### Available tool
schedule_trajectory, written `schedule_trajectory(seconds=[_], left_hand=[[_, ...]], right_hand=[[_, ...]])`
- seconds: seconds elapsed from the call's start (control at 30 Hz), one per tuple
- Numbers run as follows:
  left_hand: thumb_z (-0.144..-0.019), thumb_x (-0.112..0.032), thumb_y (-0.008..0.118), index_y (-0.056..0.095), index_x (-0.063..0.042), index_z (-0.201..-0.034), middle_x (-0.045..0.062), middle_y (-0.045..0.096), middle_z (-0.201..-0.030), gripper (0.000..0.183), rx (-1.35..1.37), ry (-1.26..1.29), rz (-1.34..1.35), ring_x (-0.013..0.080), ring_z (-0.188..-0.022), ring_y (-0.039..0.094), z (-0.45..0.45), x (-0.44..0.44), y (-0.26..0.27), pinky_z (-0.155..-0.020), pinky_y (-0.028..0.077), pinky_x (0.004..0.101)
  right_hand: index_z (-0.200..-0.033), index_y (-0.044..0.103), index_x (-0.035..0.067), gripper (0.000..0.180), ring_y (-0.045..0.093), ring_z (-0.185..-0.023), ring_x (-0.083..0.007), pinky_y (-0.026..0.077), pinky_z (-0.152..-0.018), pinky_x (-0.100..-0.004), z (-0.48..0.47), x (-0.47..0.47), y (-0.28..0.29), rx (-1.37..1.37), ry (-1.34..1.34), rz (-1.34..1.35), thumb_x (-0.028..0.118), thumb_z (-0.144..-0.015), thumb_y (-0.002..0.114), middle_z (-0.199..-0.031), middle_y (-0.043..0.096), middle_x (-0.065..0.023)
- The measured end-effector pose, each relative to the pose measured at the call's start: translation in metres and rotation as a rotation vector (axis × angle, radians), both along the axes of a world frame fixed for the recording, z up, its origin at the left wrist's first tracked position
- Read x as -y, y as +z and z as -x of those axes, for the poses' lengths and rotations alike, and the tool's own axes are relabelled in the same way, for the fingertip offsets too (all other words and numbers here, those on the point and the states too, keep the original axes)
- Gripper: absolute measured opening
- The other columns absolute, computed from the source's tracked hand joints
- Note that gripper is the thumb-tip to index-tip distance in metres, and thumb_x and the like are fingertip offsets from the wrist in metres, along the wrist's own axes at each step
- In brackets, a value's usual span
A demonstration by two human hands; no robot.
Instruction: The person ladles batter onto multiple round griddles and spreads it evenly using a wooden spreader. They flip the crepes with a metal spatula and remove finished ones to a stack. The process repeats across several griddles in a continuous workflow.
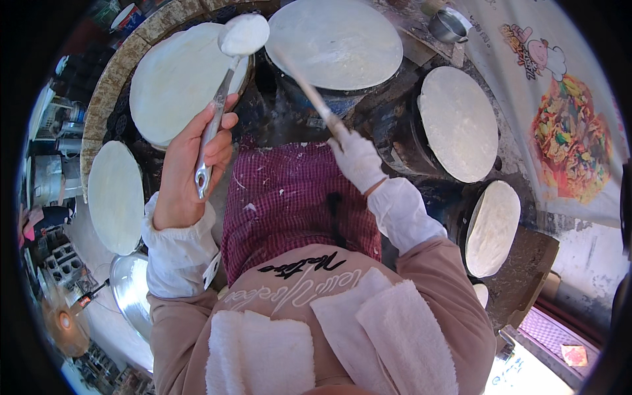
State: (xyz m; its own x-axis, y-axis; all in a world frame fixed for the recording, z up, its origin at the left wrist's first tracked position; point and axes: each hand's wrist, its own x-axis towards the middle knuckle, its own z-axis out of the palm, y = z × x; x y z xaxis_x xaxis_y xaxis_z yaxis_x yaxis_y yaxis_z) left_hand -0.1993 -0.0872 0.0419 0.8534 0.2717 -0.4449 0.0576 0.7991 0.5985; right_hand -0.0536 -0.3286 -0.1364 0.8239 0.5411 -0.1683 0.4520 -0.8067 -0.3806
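Observation:
My bare left hand point(182, 163) grips the handle of a metal ladle point(219, 103). White batter point(247, 38) fills the ladle's bowl, which is held over the edge of a large pale pancake point(173, 84) on a round griddle. In a white glove, my right hand point(358, 159) is closed around a wooden stick point(308, 91). The stick reaches toward another large round pancake point(340, 39) straight ahead; its far end is blurred, so I cannot tell whether it touches the batter.
More griddles carry thin pancakes: one at the left point(117, 197), two at the right point(461, 123), point(493, 229). A curved brick rim point(106, 89) borders the far left. A metal pot point(448, 25) stands at back right, a shiny basin point(132, 286) at lower left.

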Motion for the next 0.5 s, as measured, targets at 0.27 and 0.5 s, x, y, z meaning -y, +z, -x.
schedule_trajectory(seconds=[0.27, 0.5], left_hand=[[-0.104, -0.014, 0.044, 0.045, 0.005, -0.126, 0.005, 0.056, -0.084, 0.029, -0.072, -0.132, -0.064, 0.0044, -0.050, 0.045, -0.043, 0.012, -0.033, -0.040, 0.038, 0.0181], [-0.101, -0.022, 0.050, 0.055, 0.000, -0.104, 0.004, 0.055, -0.075, 0.023, -0.126, -0.311, -0.457, 0.0093, -0.052, 0.046, -0.145, 0.020, -0.091, -0.047, 0.040, 0.0228]], right_hand=[[-0.142, 0.048, 0.026, 0.052, 0.066, -0.092, -0.0426, 0.053, -0.080, -0.0488, 0.017, 0.047, 0.003, -0.050, -0.180, -0.190, 0.036, -0.093, 0.062, -0.100, 0.067, -0.0240], [-0.142, 0.048, 0.005, 0.056, 0.064, -0.110, -0.0354, 0.051, -0.091, -0.0377, 0.015, 0.077, 0.019, 0.002, -0.206, -0.638, 0.027, -0.093, 0.063, -0.126, 0.062, -0.0234]])
